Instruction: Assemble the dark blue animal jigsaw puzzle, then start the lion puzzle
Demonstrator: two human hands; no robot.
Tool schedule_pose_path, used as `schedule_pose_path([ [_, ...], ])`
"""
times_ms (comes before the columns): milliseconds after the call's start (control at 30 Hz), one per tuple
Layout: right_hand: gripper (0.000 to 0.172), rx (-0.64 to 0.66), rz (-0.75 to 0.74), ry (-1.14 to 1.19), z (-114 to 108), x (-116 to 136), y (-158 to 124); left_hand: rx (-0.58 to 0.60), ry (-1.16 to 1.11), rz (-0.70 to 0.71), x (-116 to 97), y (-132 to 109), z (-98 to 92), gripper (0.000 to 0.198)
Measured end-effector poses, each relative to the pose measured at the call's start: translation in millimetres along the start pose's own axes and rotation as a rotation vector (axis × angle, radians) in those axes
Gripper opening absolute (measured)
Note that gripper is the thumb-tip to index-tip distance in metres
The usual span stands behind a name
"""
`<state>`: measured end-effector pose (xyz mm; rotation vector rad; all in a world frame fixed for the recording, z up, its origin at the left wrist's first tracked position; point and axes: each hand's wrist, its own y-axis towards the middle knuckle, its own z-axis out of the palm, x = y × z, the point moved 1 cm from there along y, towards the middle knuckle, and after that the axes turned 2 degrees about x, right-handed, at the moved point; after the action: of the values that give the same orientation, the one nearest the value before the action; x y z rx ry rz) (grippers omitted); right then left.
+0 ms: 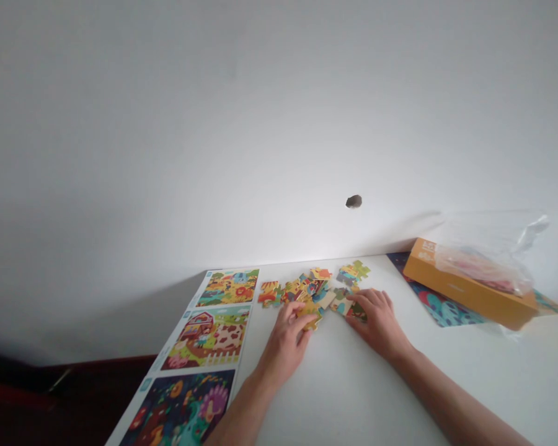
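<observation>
1. A pile of puzzle pieces (pixel 314 286) lies on the white worktop (pixel 353 384), close to the wall (pixel 214 124).
2. The left hand (pixel 286 341) is at the near edge of the pile. Its fingers (pixel 294 310) are pinched together on a yellow piece (pixel 310 313), with the thumb on the other side.
3. The yellow piece sits low at the near edge of the pile, right by the other pieces there.
4. The right hand (pixel 379 322) lies flat at the right end of the pile. Its fingers (pixel 363 298) are a little apart and rest on top of a green and red piece (pixel 357 313). They do not grip it.
5. Just left of the pile lies a long picture sheet (pixel 214 337) with three bright pictures in a row. The top one shows animals, the middle one a red barn, and the near one is dark.
6. To the right of the pile, well apart from it, sits an orange box (pixel 469 290). A clear bag (pixel 490 251) lies on top of it. A dark blue sheet (pixel 439 306) peeks out from under the box.
7. Up above the pile, the wall has one small dark spot (pixel 353 201).
</observation>
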<state>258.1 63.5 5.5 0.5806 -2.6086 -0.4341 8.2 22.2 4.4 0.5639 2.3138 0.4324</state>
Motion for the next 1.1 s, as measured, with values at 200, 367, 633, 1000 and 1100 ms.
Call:
schedule_pose_path([
  [200, 0.035, -0.016, 0.003, 0.034, -2.3, -0.1, 0.0, -0.073, -0.004, -0.087, 7.2, -0.9, 4.9, 0.045],
  [367, 0.04, -0.043, -0.004, 0.055, -1.6, -1.7, -1.3, -0.131, 0.013, -0.182, 11.5, -1.1, 5.6, 0.054],
  [633, 0.039, -0.057, 0.014, 0.044, 3.5, -9.9, -1.2, -0.152, -0.019, -0.13, 5.7, -0.5, 0.3, 0.05],
  [1000, 0.029, -0.045, 0.132, 0.012, -3.4, -4.7, -1.1, -0.116, -0.061, -0.065, -2.9, 2.6, 1.1, 0.034],
  [1100, 0.025, -0.002, 0.058, 0.108, -6.7, 0.4, -0.4, -0.127, 0.007, -0.081, -2.8, 3.2, 0.3, 0.025],
])
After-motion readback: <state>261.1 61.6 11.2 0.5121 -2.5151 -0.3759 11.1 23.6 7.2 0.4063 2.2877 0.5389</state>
